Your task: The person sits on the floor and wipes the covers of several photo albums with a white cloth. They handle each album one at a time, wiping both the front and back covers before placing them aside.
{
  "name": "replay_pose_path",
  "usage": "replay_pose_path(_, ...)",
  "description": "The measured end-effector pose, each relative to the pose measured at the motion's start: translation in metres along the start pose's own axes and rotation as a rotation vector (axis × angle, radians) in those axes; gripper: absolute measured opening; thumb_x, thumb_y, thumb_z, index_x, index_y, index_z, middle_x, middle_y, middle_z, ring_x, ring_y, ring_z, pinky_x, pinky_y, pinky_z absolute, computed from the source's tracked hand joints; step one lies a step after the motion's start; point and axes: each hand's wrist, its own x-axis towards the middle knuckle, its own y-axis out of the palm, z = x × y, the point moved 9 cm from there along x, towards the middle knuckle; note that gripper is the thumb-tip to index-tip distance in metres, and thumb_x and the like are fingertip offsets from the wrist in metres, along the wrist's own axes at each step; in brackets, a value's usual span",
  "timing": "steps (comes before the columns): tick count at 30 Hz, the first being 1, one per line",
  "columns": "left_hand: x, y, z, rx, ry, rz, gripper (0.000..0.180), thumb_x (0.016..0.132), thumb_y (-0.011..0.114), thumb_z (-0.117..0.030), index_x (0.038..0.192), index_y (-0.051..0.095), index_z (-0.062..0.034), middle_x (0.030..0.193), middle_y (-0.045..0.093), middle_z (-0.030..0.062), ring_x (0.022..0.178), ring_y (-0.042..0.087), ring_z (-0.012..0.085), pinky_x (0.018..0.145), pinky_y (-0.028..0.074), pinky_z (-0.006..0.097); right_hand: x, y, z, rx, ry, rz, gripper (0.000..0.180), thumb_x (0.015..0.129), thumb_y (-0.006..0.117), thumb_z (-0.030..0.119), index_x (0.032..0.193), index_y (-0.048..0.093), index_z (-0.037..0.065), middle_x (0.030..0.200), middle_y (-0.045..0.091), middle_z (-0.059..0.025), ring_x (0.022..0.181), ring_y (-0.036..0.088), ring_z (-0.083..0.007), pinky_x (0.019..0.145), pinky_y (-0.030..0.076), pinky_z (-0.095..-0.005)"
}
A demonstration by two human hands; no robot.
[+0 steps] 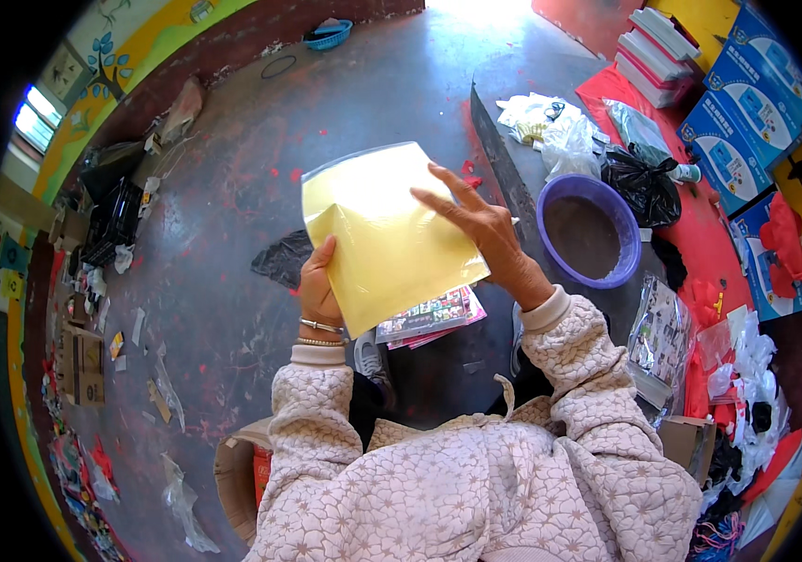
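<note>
A yellow sheet (391, 253) with a shiny clear plastic cover is held up in front of me, tilted, glare across its upper part. My left hand (319, 286) grips its lower left edge, the thumb on the front and the other fingers hidden behind. My right hand (494, 239) lies over its right side, with two fingers stretched apart across the face. The rest of that hand's fingers are mostly hidden, and a small white tip shows beside it. Below the sheet is a stack of colourful printed sheets (434, 318), partly covered by it.
A purple basin (633, 229) stands to the right, near a black plastic bag (642, 187). Blue boxes (747, 117) and stacked white-and-pink packs (658, 58) are at the far right. A black crate (115, 223) stands left. A cardboard box (232, 473) is by my left side.
</note>
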Motion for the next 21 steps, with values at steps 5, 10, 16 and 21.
replay_pose_path(5,0.004,0.038,0.012,0.33,-0.07,0.149,0.067,0.088,0.031,-0.051,0.128,0.032,0.0035,0.126,0.04,0.0242,0.11,0.047,0.0337,0.091,0.041,0.041,-0.019,0.001,-0.098,0.462,0.468,-0.208,0.02,0.082,0.055,0.017,0.095,0.062,0.004,0.086,0.064,-0.0095,0.073,0.061,-0.0163,0.063,0.047,-0.0278)
replay_pose_path(10,0.001,-0.014,-0.059,0.455,0.14,0.163,0.04,0.087,0.047,-0.036,0.107,0.053,-0.0011,0.096,0.059,0.0116,0.082,0.058,0.0218,0.073,0.046,0.032,-0.054,0.018,-0.155,0.9,1.013,-0.244,0.026,0.079,0.056,0.02,0.089,0.061,-0.003,0.08,0.062,-0.0068,0.072,0.056,-0.0129,0.064,0.044,-0.0287)
replay_pose_path(16,-0.008,0.03,-0.072,1.078,0.587,-0.298,0.041,0.079,0.061,-0.02,0.114,0.05,-0.0014,0.089,0.058,0.004,0.079,0.054,0.0142,0.076,0.043,0.025,-0.051,0.032,-0.138,0.788,0.962,0.098,0.029,0.079,0.058,0.022,0.091,0.06,-0.004,0.08,0.061,-0.0062,0.073,0.056,-0.0137,0.067,0.044,-0.029)
replay_pose_path(21,0.006,0.031,-0.048,1.248,0.371,-0.13,0.056,0.072,0.067,-0.023,0.118,0.046,0.0001,0.097,0.058,0.0063,0.087,0.053,0.0143,0.083,0.041,0.028,-0.06,0.055,-0.105,0.892,1.003,0.349,0.025,0.08,0.058,0.023,0.084,0.061,-0.001,0.076,0.061,-0.0043,0.068,0.055,-0.011,0.063,0.044,-0.0259)
